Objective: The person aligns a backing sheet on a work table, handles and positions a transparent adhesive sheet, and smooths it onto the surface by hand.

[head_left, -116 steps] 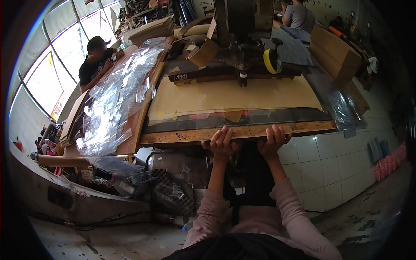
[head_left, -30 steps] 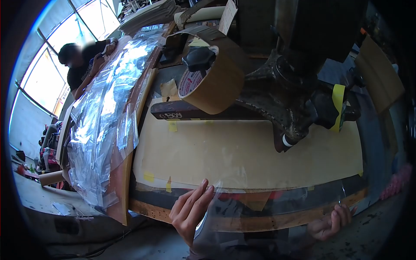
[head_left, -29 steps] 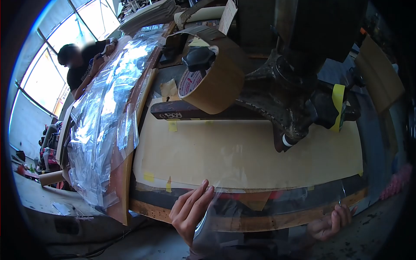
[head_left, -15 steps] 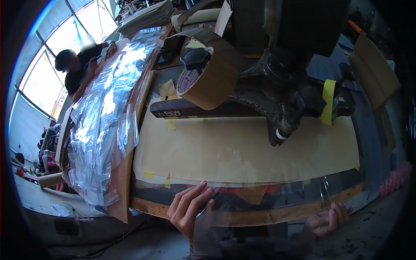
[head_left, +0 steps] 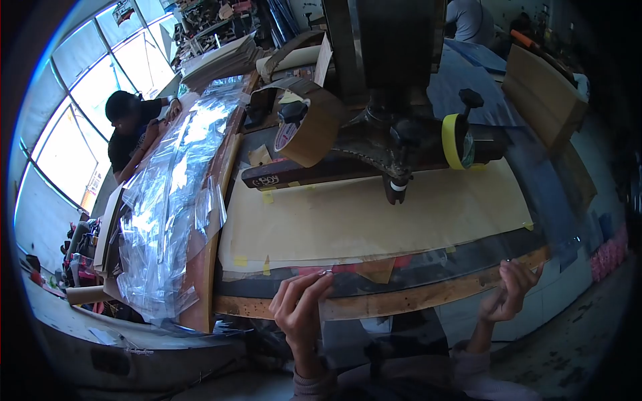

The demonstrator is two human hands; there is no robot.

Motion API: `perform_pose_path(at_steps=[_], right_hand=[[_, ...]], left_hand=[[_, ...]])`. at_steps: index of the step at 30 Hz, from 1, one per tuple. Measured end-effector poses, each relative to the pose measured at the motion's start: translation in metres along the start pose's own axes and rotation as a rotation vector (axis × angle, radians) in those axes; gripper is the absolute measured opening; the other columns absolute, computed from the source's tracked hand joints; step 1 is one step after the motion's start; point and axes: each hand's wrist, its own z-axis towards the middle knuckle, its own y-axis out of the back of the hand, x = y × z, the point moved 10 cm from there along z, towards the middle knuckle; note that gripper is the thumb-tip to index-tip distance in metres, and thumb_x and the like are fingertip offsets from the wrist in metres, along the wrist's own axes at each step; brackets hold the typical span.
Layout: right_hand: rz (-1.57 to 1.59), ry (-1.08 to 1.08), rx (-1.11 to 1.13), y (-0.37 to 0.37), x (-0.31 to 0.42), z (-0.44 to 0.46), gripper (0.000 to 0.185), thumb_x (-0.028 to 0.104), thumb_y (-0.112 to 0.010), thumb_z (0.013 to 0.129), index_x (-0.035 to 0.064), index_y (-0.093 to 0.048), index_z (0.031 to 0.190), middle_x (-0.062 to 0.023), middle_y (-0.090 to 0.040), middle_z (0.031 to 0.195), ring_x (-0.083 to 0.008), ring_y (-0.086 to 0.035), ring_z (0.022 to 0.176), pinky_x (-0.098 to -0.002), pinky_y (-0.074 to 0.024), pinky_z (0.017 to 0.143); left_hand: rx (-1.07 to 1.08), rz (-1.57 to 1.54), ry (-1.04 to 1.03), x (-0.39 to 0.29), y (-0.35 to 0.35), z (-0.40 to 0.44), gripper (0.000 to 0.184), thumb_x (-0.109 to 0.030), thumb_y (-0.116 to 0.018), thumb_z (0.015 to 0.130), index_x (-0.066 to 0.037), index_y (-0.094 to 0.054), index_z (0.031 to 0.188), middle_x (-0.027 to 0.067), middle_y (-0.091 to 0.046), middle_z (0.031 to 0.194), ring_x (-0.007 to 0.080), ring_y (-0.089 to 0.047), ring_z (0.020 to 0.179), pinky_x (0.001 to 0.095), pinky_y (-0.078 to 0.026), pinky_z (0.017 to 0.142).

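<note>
Between my two raised hands stretches a clear plastic sheet, hard to make out except for its glints. My left hand pinches its left side, just above the wooden front edge of the press table. My right hand has its fingers curled on the sheet's right side, near the table's right corner. Beyond them, tan paper lies taped on the dark bed. Over the paper's far side is a dark metal bar under the machine head, with a brown tape roll and a yellow tape roll hanging there.
Piled clear plastic pieces cover the board on the left. A co-worker in a dark cap leans over its far side. Another person is at the back right. An open cardboard box stands at the right.
My view has lifted and shifted, showing more of the room behind. Both hands, earlier on the table's front edge, now hold the clear sheet; the right hand has risen since half a second ago.
</note>
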Motion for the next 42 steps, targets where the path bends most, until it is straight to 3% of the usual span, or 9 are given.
perform_pose_path(at_steps=[5,13,17,27,30,35,37,38,42], right_hand=[[0.002,-0.042,0.243,-0.019,0.003,0.008,0.022,0.001,-0.041,0.084,0.0051,-0.062,0.093,-0.0066,-0.064,0.090,-0.0233,-0.060,0.090,-0.0561,-0.0211,0.109],[0.056,-0.195,0.092,0.008,-0.041,0.007,0.022,0.003,-0.044,0.082,0.0036,-0.063,0.093,-0.0069,-0.065,0.087,-0.0214,-0.062,0.086,-0.0574,-0.0237,0.107],[0.156,0.032,0.214,-0.007,0.007,0.005,0.018,0.002,-0.050,0.082,0.0050,-0.065,0.091,-0.0067,-0.065,0.083,-0.0187,-0.062,0.076,-0.0559,-0.0292,0.104],[0.209,0.156,0.377,0.009,0.026,0.021,0.013,0.009,-0.064,0.076,0.0132,-0.070,0.087,0.0011,-0.065,0.073,-0.0104,-0.056,0.059,-0.0439,-0.0431,0.091],[0.319,0.152,0.548,0.007,0.033,0.023,0.014,0.015,-0.069,0.073,0.0149,-0.071,0.087,0.0020,-0.067,0.073,-0.0099,-0.057,0.059,-0.0413,-0.0436,0.091],[0.890,0.144,1.145,0.003,0.058,0.020,0.055,0.062,-0.063,0.071,0.0118,-0.070,0.092,-0.0025,-0.070,0.084,-0.0164,-0.066,0.072,-0.0430,-0.0420,0.091],[1.077,0.064,1.103,-0.004,0.044,0.018,0.056,0.061,-0.063,0.072,0.0107,-0.070,0.095,-0.0043,-0.070,0.086,-0.0186,-0.067,0.078,-0.0435,-0.0430,0.089],[1.170,0.024,1.075,-0.007,0.036,0.021,0.057,0.061,-0.063,0.073,0.0102,-0.070,0.097,-0.0052,-0.070,0.087,-0.0197,-0.067,0.080,-0.0438,-0.0436,0.088],[0.434,-0.350,0.992,-0.088,-0.053,0.034,0.037,0.030,-0.068,0.080,0.0031,-0.063,0.106,-0.0107,-0.064,0.101,-0.0274,-0.063,0.085,-0.0367,-0.0485,0.076]], left_hand=[[-0.068,-0.028,0.126,0.011,0.001,0.002,0.021,0.000,-0.071,0.067,-0.007,-0.070,0.087,0.0054,-0.065,0.082,0.0201,-0.062,0.074,0.0296,-0.050,0.065],[0.108,-0.090,0.000,0.007,-0.008,0.001,0.021,0.002,-0.066,0.072,-0.008,-0.068,0.090,0.0055,-0.064,0.085,0.0208,-0.062,0.074,0.0306,-0.049,0.064],[0.136,-0.021,-0.015,-0.001,-0.013,0.005,0.027,0.005,-0.062,0.074,-0.009,-0.067,0.097,0.0051,-0.064,0.089,0.0219,-0.063,0.079,0.0324,-0.050,0.067],[0.231,-0.035,0.028,-0.001,-0.019,0.006,0.022,0.003,-0.056,0.079,-0.005,-0.067,0.095,0.0095,-0.066,0.093,0.0256,-0.062,0.090,0.0342,-0.048,0.079],[0.261,0.011,0.050,0.005,-0.019,0.003,0.020,-0.001,-0.060,0.077,-0.008,-0.067,0.095,0.0053,-0.065,0.090,0.0224,-0.062,0.086,0.0317,-0.047,0.075],[0.477,-0.125,0.392,0.026,-0.011,-0.008,0.016,-0.005,-0.060,0.080,-0.008,-0.068,0.094,0.0044,-0.063,0.068,0.0135,-0.063,0.068,0.0262,-0.042,0.070],[0.511,-0.281,0.536,0.043,-0.011,-0.014,0.017,-0.007,-0.057,0.084,-0.006,-0.067,0.098,0.0066,-0.061,0.058,0.0116,-0.062,0.058,0.0270,-0.043,0.063],[0.468,-0.208,0.419,0.042,-0.009,-0.004,0.018,-0.008,-0.057,0.084,-0.005,-0.066,0.100,0.0074,-0.062,0.060,0.0133,-0.062,0.058,0.0272,-0.044,0.062],[0.481,0.044,0.145,0.027,-0.030,0.051,0.033,-0.019,-0.061,0.086,-0.002,-0.058,0.114,0.0149,-0.063,0.087,0.0247,-0.062,0.078,0.0333,-0.047,0.070]])
